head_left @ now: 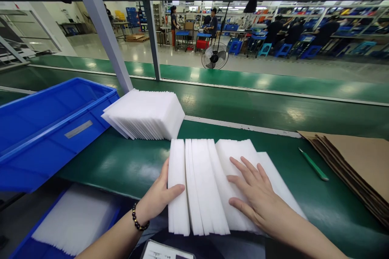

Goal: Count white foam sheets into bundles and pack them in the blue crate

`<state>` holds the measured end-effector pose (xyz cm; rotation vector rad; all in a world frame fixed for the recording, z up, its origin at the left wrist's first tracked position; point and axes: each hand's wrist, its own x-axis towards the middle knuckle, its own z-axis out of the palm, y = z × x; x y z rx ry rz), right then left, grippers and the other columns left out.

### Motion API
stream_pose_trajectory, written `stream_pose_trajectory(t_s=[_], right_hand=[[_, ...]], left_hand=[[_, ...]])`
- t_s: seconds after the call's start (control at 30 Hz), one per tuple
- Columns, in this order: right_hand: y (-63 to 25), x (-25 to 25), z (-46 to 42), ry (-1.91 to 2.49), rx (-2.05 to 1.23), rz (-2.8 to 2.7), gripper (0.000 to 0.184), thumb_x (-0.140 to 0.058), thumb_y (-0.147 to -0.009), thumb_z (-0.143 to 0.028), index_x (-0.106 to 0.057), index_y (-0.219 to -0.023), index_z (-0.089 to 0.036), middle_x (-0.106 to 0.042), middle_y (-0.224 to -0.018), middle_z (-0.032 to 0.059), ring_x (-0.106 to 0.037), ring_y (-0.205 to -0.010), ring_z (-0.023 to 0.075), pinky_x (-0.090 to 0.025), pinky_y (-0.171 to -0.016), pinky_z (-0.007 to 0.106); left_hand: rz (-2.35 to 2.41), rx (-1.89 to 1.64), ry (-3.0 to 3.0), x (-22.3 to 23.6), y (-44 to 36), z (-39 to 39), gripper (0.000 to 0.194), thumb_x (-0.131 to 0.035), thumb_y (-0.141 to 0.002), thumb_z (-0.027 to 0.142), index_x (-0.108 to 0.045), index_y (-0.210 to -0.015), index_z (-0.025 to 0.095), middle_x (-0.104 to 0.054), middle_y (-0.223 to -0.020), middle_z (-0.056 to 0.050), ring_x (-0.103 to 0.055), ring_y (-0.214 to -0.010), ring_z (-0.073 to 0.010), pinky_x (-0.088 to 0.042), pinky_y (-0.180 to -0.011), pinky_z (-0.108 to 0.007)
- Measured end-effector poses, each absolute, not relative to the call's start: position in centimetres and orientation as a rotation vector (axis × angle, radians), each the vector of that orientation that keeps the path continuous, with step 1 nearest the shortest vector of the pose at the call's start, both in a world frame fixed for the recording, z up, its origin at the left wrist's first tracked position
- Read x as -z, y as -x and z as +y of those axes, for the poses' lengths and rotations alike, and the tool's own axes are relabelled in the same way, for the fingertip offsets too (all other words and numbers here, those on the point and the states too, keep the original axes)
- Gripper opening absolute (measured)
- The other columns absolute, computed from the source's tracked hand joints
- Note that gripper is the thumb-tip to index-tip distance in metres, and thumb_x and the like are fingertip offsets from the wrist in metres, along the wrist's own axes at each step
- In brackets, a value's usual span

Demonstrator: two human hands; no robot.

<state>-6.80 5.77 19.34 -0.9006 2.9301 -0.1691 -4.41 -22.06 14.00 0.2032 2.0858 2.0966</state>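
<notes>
A row of white foam sheets [200, 186] stands on edge at the front of the green bench, its right-hand sheets leaning over and fanned out. My left hand [159, 194] grips the left end of this row, thumb over the top edges and fingers along the outer side, partly hidden. On the slanting sheets to the right rests my right hand [252, 190], fingers spread and nothing grasped. Behind them, a second block of white foam sheets [146, 111] sits apart on the bench.
A blue bin [79, 129] tilts at the left. Below it, another blue bin [22, 247] holds white foam sheets. At the right lie a green pen-like tool [314, 165] and stacked brown cardboard [361, 158]. A grey post [101, 28] rises behind the foam block.
</notes>
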Motion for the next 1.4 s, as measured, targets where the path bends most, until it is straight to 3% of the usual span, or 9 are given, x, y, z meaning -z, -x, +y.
stream_pose_trajectory(t_s=[0.13,0.23,0.37,0.47,0.77,0.9,1.1,1.27,1.4], right_hand=[[6.3,-19.4,5.3,0.967,0.211,2.931,0.039,-0.034,-0.088,-0.043,-0.043,-0.123,-0.029,-0.023,-0.143,0.0043,-0.009,-0.133,0.0265,-0.012,-0.105,0.056],[5.9,-19.8,4.0,0.971,0.201,2.904,0.032,-0.032,-0.088,-0.043,-0.053,-0.109,-0.031,-0.021,-0.144,0.0021,-0.007,-0.133,0.0287,-0.01,-0.104,0.058],[5.9,-19.8,2.6,0.911,0.185,2.915,0.04,-0.036,-0.082,-0.058,-0.06,-0.093,-0.027,-0.018,-0.144,0.0053,-0.004,-0.132,0.0355,-0.007,-0.101,0.062],[6.2,-19.6,2.4,0.899,0.168,2.914,0.042,-0.037,-0.081,-0.059,-0.061,-0.09,-0.026,-0.017,-0.145,0.0067,-0.004,-0.131,0.0368,-0.007,-0.1,0.062],[6.1,-19.5,4.0,0.982,0.18,2.904,0.038,-0.033,-0.088,-0.041,-0.041,-0.121,-0.024,-0.014,-0.146,0.0048,-0.005,-0.134,0.0251,-0.01,-0.106,0.055],[5.8,-19.8,2.4,0.975,0.166,2.869,0.031,-0.032,-0.088,-0.044,-0.053,-0.106,-0.03,-0.015,-0.145,0.0018,-0.003,-0.133,0.029,-0.01,-0.103,0.059],[5.8,-19.4,0.6,0.95,0.158,2.92,0.04,-0.039,-0.081,-0.058,-0.06,-0.089,-0.025,-0.017,-0.144,0.0079,-0.003,-0.131,0.0381,-0.01,-0.098,0.064],[6.1,-18.6,1.9,1.059,0.118,2.943,0.034,-0.04,-0.083,-0.051,-0.056,-0.101,-0.027,-0.018,-0.144,0.0065,-0.007,-0.132,0.0343,-0.015,-0.099,0.063],[5.9,-18.5,2.6,1.111,0.104,2.973,0.042,-0.039,-0.085,-0.044,-0.04,-0.123,-0.025,-0.018,-0.144,0.0066,-0.009,-0.133,0.0285,-0.018,-0.102,0.059]], left_hand=[[2.09,-2.098,-0.202,-13.9,4.5,-22.2,0.076,-0.058,-0.078,0.036,-0.013,-0.138,0.025,-0.033,-0.138,-0.006,-0.03,-0.125,-0.0288,-0.028,-0.103,-0.041],[2.081,-2.104,-0.2,-13.8,4.5,-22.1,0.077,-0.059,-0.078,0.036,-0.013,-0.139,0.025,-0.033,-0.139,-0.007,-0.032,-0.124,-0.0292,-0.029,-0.102,-0.041],[2.092,-2.115,-0.211,-13.8,4.5,-22.1,0.078,-0.059,-0.078,0.036,-0.012,-0.139,0.023,-0.031,-0.14,-0.007,-0.032,-0.125,-0.029,-0.028,-0.103,-0.042],[2.089,-2.117,-0.228,-13.7,4.6,-22.2,0.078,-0.059,-0.078,0.035,-0.012,-0.139,0.023,-0.031,-0.14,-0.007,-0.031,-0.125,-0.0281,-0.026,-0.104,-0.042],[2.103,-2.102,-0.227,-13.9,4.6,-22.4,0.079,-0.06,-0.077,0.036,-0.012,-0.139,0.022,-0.029,-0.141,-0.008,-0.03,-0.125,-0.0289,-0.025,-0.104,-0.042],[2.117,-2.098,-0.23,-14.0,4.5,-22.4,0.08,-0.06,-0.077,0.036,-0.012,-0.139,0.022,-0.029,-0.14,-0.008,-0.03,-0.125,-0.0283,-0.026,-0.104,-0.043],[2.15,-2.083,-0.257,-13.6,4.7,-22.5,0.083,-0.061,-0.076,0.035,-0.009,-0.139,0.022,-0.027,-0.141,-0.009,-0.03,-0.125,-0.03,-0.024,-0.104,-0.047],[2.142,-2.088,-0.271,-13.7,4.7,-22.7,0.08,-0.062,-0.076,0.033,-0.011,-0.138,0.024,-0.029,-0.14,-0.008,-0.03,-0.125,-0.0277,-0.025,-0.105,-0.044],[2.084,-2.109,-0.234,-13.7,4.7,-22.7,0.081,-0.061,-0.076,0.034,-0.01,-0.139,0.026,-0.03,-0.14,-0.007,-0.033,-0.123,-0.0288,-0.025,-0.104,-0.045]])
